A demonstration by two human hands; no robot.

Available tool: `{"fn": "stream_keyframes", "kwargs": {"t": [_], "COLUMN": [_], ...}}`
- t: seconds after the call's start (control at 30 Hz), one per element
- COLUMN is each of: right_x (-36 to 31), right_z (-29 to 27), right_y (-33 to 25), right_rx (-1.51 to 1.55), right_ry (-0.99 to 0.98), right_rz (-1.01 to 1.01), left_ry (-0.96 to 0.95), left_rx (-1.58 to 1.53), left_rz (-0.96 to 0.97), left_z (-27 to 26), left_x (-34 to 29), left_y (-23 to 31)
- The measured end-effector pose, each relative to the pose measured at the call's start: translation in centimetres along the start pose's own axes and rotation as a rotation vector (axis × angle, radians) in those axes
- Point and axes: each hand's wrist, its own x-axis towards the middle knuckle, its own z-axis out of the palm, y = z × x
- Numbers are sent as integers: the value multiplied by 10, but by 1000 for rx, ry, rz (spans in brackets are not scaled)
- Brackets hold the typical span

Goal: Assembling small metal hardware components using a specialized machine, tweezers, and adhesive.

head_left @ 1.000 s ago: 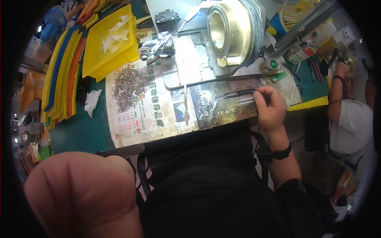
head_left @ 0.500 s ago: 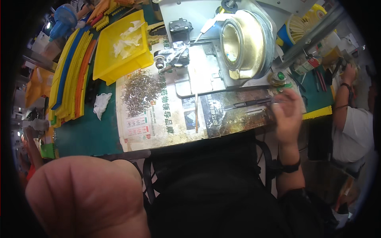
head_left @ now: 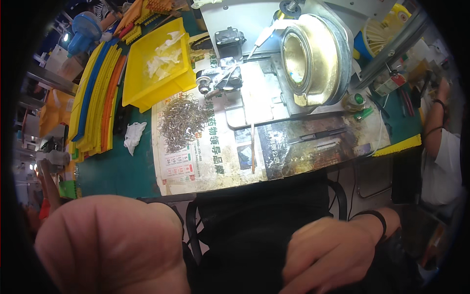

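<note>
My right hand is above my lap, below the table's front edge, with its fingers curled in. Whatever they may hold is hidden, and the lower edge cuts the fingertips off. A large bare part of my left hand or arm fills the lower left, very close; its fingers do not show. On the paper-covered tabletop lie a heap of small thin metal pieces, a thin brown stick and a dark slim tool. Neither hand touches these.
A lit machine with a round brass-coloured ring stands at the back. To its left are a yellow bin, curved yellow, blue and orange strips and a crumpled white tissue. A green-topped bottle stands right; a co-worker's arm is beyond.
My right hand has come back from the table's right side, near the green-topped bottle, to above my lap. My left stays nearly where it was. The view has shifted slightly.
</note>
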Motion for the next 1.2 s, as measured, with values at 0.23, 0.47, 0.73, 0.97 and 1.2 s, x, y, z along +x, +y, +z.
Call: {"fn": "stream_keyframes", "kwargs": {"t": [0.23, 0.47, 0.73, 0.97, 1.2], "right_x": [60, 54, 57, 63, 47], "right_z": [16, 62, 54, 40, 29], "right_y": [-15, 3, 1, 9, 7], "right_rx": [1166, 906, 1058, 1150, 1350], "right_ry": [-251, 338, 278, -164, 148], "right_rz": [177, -257, -115, -28, 86], "left_ry": [76, 165, 236, 132, 10], "left_rx": [-73, -143, -255, -154, -33], "left_rz": [-15, -45, -117, -76, -50], "left_z": [-3, -8, -10, -9, -14], "left_x": [-8, -18, -27, -20, -6], "left_y": [5, 4, 7, 7, 4]}}
